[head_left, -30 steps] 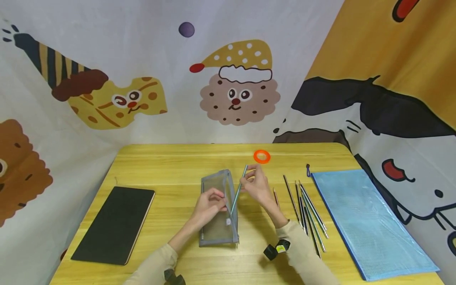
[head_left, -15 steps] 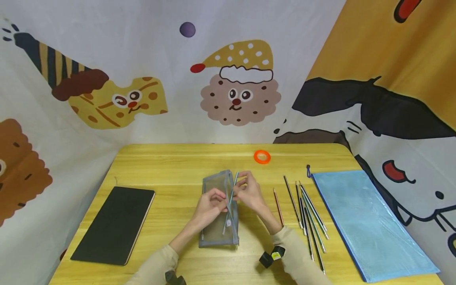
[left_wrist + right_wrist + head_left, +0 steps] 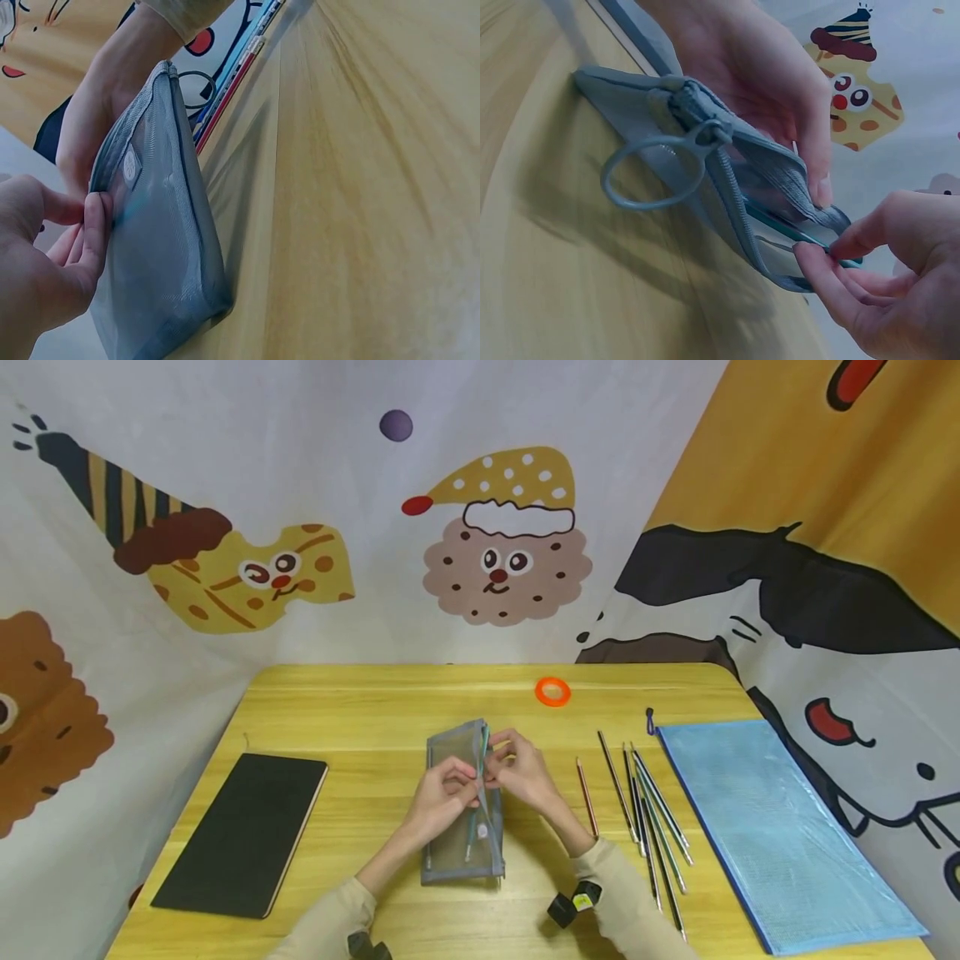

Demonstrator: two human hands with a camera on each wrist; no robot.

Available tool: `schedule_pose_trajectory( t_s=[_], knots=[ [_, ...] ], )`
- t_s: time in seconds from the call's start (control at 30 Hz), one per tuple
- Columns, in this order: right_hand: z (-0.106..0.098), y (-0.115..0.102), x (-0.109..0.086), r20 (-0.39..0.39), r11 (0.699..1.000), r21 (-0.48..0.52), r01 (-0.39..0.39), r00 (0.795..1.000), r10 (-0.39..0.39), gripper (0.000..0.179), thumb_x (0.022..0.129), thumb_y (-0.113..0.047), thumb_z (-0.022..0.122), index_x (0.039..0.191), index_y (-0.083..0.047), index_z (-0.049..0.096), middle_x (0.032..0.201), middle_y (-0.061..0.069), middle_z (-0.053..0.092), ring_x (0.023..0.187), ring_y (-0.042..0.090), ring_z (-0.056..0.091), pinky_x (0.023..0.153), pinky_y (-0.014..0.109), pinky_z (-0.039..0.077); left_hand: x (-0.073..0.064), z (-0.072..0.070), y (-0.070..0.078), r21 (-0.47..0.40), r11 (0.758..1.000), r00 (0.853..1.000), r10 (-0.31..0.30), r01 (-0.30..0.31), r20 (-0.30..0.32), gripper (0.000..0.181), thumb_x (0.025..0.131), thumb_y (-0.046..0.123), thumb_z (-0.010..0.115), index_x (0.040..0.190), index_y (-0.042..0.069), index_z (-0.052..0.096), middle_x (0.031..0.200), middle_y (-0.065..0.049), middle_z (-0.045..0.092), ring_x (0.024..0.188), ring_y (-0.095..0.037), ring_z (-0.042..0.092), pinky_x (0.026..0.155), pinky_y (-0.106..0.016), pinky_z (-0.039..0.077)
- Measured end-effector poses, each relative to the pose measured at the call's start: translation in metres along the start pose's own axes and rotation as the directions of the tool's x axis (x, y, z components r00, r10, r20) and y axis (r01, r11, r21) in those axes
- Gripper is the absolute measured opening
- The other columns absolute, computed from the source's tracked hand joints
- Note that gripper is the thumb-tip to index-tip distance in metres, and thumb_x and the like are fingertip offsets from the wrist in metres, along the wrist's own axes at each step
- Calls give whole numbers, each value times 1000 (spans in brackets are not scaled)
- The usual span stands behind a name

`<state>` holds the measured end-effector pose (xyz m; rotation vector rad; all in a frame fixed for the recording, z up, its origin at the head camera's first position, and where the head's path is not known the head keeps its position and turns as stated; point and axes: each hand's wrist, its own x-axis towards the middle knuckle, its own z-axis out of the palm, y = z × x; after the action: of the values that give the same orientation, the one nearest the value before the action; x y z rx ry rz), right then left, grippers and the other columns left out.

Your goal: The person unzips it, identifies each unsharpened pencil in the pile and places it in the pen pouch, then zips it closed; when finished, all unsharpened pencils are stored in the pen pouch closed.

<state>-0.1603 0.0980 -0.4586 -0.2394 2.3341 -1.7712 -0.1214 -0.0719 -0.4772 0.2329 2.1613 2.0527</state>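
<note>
A grey see-through mesh pencil case (image 3: 450,856) lies at the middle of the table, its zipped mouth spread apart. My left hand (image 3: 438,795) pinches one edge of that mouth between thumb and fingers. A teal pencil (image 3: 776,223) runs inside the opening, most of its length within the case. Thumb and forefinger of my right hand (image 3: 523,775) pinch it near its far end. In the right wrist view a ring-shaped zipper pull (image 3: 654,171) hangs from the case's near corner. The left wrist view shows the pencil only faintly through the mesh.
Right of the case lie a reddish pencil (image 3: 587,795) and several dark and teal pencils (image 3: 651,827). Beyond them is a blue zip file bag (image 3: 780,835). A black notebook (image 3: 243,835) lies at left, an orange tape ring (image 3: 552,692) at the back.
My right hand has moved left and brought the teal pencil from above the mouth down into the pencil case. The left hand has kept its pinch on the edge.
</note>
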Motion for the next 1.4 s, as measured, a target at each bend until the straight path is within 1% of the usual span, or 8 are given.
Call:
schedule_pose_trajectory(
  t_s=[0.23, 0.37, 0.53, 0.63, 0.73, 1.0, 1.13, 1.4],
  knots=[
    [-3, -2, -4, 41, 997, -80, 21, 999, -18, 34, 92, 1, 60, 125, 7, 60, 96, 22, 68, 71, 22, 72, 67, 33, 68, -1, -1, -1, -2, 1000, 999, 18, -18, 28, 18, 92, -2, 64, 107, -11, 57, 98, -26, 66, 78, -19, 70, 72, -33, 67],
    [-4, -4, -7, 77, 985, -163, 63, 996, -51, 34, 91, -1, 59, 124, 9, 63, 90, 18, 70, 68, 20, 72, 63, 32, 67, -1, -1, -1, 4, 1000, 999, 18, -18, 38, 19, 91, -2, 64, 107, -11, 58, 99, -26, 66, 78, -20, 70, 72, -30, 67],
    [-6, -7, -11, 109, 967, -234, 98, 991, -74, 32, 92, -1, 57, 121, 9, 65, 88, 16, 72, 65, 19, 71, 60, 30, 66, -4, 0, 1, 16, 1000, 999, 8, -9, 42, 20, 92, -1, 64, 109, -10, 58, 101, -26, 66, 79, -18, 70, 77, -41, 67],
    [-9, -10, -14, 82, 966, -242, 91, 994, -73, 30, 93, 0, 58, 120, 7, 66, 91, 16, 72, 67, 21, 71, 61, 35, 67, -4, 0, 1, 16, 1000, 999, 12, -13, 31, 20, 91, -2, 64, 109, -10, 59, 99, -26, 66, 77, -17, 69, 77, -44, 67],
    [-16, -16, -19, 45, 961, -264, 82, 996, -73, 28, 92, 1, 60, 118, 3, 68, 92, 16, 72, 70, 23, 71, 62, 41, 67, -4, -1, 1, 9, 1000, 1000, 13, -14, 23, 20, 91, -3, 63, 109, -10, 59, 98, -25, 66, 78, -17, 69, 76, -40, 67],
    [-49, -18, -26, -58, 917, -384, 103, 989, -135, 21, 93, -7, 65, 112, -4, 71, 91, 15, 74, 71, 17, 70, 55, 24, 57, -5, -1, 3, -32, 999, 1000, -20, 20, 1, 20, 91, -3, 63, 108, -11, 58, 99, -25, 66, 78, -17, 70, 75, -33, 67],
    [-72, -15, -31, -107, 902, -424, 85, 984, -143, 20, 94, -8, 65, 114, -4, 69, 95, 14, 72, 81, 24, 70, 58, 27, 57, -4, -1, 3, -33, 999, 999, -34, 34, -9, 20, 91, -2, 64, 109, -10, 58, 99, -23, 66, 77, -17, 69, 75, -30, 67],
    [-113, -5, -37, -167, 879, -477, -6, 982, -84, 29, 97, -11, 62, 124, -2, 61, 105, 19, 68, 97, 34, 69, 65, 29, 59, -4, -2, 2, -32, 998, 998, -53, 52, -26, 20, 90, -3, 65, 107, -10, 59, 95, -18, 66, 75, -16, 68, 73, -30, 67]
  ],
)
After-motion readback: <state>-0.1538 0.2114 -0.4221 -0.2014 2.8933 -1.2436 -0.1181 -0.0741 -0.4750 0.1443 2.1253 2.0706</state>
